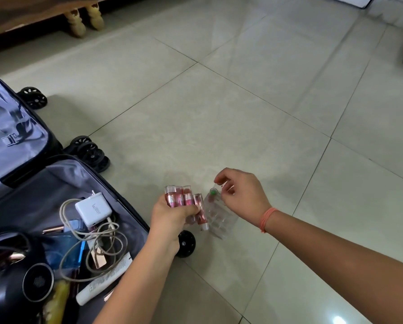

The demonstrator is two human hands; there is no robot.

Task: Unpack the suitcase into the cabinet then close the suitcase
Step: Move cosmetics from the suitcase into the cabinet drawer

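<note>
The dark suitcase (123, 197) lies open on the tiled floor at the left, with a white charger (93, 210), a coiled cable (95, 251), a white tube (102, 282) and a black hair dryer (13, 286) inside. My left hand (172, 218) grips a bunch of several pink lip-gloss tubes (184, 199) just right of the suitcase edge. My right hand (242, 195) hovers beside them, fingers curled over the top of a clear plastic organiser (219, 218) that stands on the floor. A small green item (212, 192) sits at the organiser's top. The cabinet is out of view.
Black suitcase wheels (90, 152) stick out toward the middle of the floor, and one wheel (185, 243) lies under my left wrist. Wooden furniture with carved legs (83, 18) stands at the far left. Open tiled floor stretches ahead and right.
</note>
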